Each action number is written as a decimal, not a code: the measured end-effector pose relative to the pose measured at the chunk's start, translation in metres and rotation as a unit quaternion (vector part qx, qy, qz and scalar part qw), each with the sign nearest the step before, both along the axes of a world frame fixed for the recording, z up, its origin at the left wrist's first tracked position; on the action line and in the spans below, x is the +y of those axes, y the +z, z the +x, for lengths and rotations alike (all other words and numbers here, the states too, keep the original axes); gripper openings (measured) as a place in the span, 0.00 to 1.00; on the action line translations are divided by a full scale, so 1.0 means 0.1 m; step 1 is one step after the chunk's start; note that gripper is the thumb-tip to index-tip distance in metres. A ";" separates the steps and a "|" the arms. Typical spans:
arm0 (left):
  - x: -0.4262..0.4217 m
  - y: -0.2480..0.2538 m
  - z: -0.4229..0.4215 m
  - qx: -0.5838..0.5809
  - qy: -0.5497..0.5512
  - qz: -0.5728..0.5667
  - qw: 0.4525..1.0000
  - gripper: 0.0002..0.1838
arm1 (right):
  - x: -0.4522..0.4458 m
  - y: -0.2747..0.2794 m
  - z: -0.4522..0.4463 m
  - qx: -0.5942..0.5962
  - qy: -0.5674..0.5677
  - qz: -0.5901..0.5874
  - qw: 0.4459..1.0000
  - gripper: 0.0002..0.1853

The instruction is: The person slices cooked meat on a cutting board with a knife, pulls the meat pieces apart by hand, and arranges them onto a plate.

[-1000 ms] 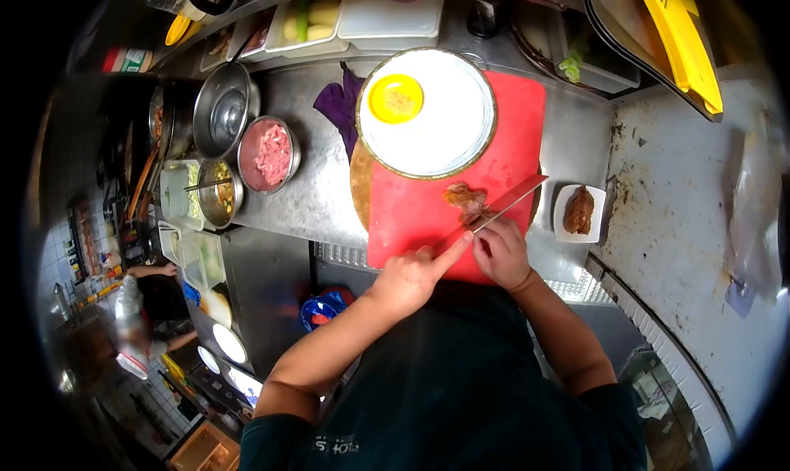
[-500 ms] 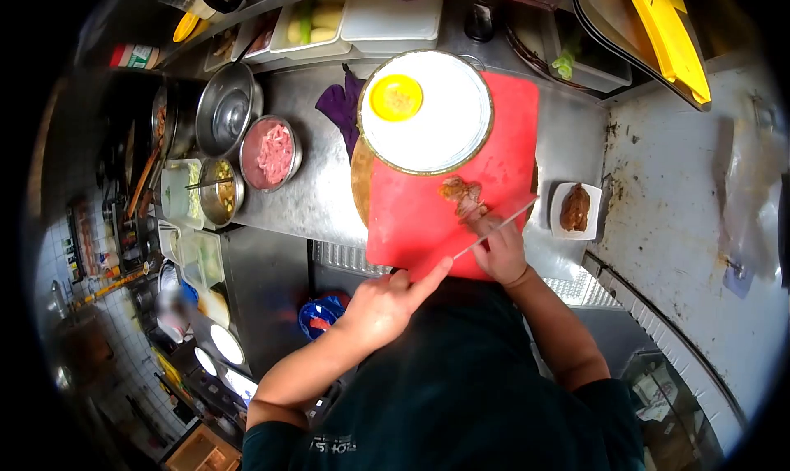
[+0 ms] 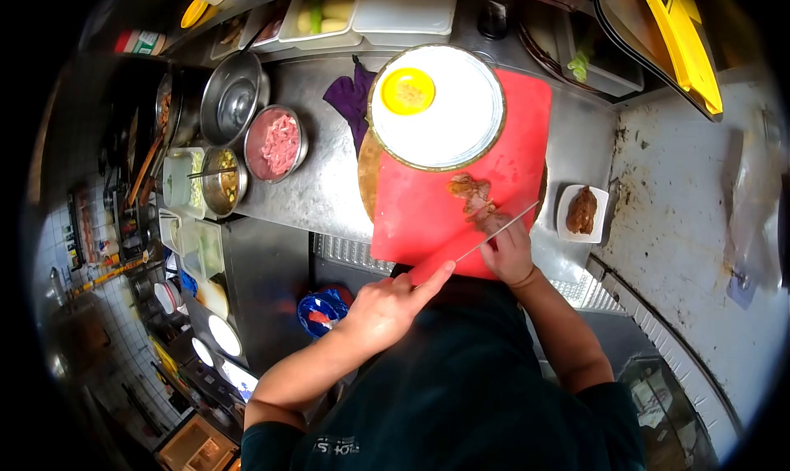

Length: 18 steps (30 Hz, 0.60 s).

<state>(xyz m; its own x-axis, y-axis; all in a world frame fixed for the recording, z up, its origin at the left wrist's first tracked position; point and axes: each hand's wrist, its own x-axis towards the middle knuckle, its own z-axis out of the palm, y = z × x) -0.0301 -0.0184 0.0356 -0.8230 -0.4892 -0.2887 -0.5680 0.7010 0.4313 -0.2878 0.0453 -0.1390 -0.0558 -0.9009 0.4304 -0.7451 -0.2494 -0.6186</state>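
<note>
A thin-bladed knife (image 3: pixel 497 232) is gripped in my left hand (image 3: pixel 385 308), one finger stretched along it towards the blade. The blade slants up to the right over the red cutting board (image 3: pixel 411 216). My right hand (image 3: pixel 508 253) is closed on the near end of a piece of browned, cooked-looking meat (image 3: pixel 490 222), close beside the blade; the fingertips are partly hidden behind it. Cut slices of meat (image 3: pixel 469 188) trail away on the board beyond the blade. A large white plate (image 3: pixel 444 134) rests on the far part of the board, with a small yellow dish (image 3: pixel 408 91) on it.
At right, a small white dish (image 3: pixel 564 224) holds another browned piece of meat (image 3: pixel 583 210). Left of the board are a purple cloth (image 3: pixel 350 101), a steel bowl of raw pink meat strips (image 3: pixel 281 144) and other steel bowls (image 3: pixel 234 101). Lidded containers (image 3: pixel 405 14) line the back.
The view has shifted slightly, moving the board and bowls a little in the picture. More of the sliced meat shows beside the blade. Both hands keep nearly the same hold.
</note>
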 end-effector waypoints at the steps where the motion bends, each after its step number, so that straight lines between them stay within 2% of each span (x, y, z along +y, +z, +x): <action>1: -0.01 -0.01 -0.01 0.007 -0.005 -0.009 1.000 0.52 | 0.01 0.00 0.00 0.000 0.000 0.001 1.000 0.26; 10: -0.12 -0.07 -0.17 0.008 0.011 0.026 1.000 0.50 | 0.03 -0.10 -0.01 -0.008 -0.004 -0.017 1.000 0.25; 13: -0.12 -0.06 -0.17 0.031 0.008 0.006 0.999 0.51 | 0.06 -0.12 -0.01 -0.001 -0.005 -0.001 1.000 0.24; 18: -0.07 0.02 -0.04 -0.034 0.000 0.019 0.999 0.51 | 0.07 -0.12 -0.01 -0.009 -0.012 0.010 1.000 0.25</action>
<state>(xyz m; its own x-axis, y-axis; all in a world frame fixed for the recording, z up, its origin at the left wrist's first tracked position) -0.0341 -0.0250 0.0374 -0.8011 -0.4764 -0.3623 -0.5965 0.6856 0.4174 -0.2893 0.0519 -0.1507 -0.0847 -0.9073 0.4118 -0.7400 -0.2195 -0.6358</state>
